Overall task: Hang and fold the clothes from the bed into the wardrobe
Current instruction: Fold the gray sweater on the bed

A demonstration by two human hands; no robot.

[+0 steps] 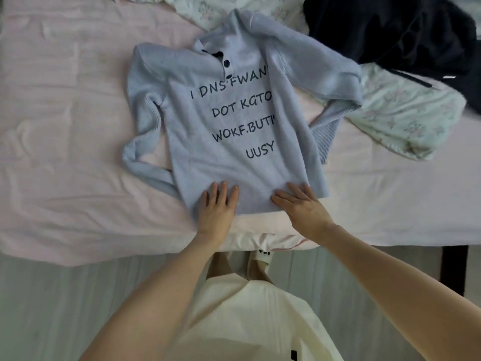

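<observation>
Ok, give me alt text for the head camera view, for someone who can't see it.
Two bare hands, left hand and right hand, press flat on the hem of a pale blue knit long-sleeved top with dark printed lettering, spread face-up on a pink bedsheet. A dark navy garment and floral white bedding lie beyond it.

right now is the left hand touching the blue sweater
Touching. The head view shows the left hand lying flat with straight fingers pressed on the blue sweater near its hem.

Sweater (229, 131) — "I DNS'FWAN; DOT KGTO; WOKF.BUTI; UUSY"
</observation>
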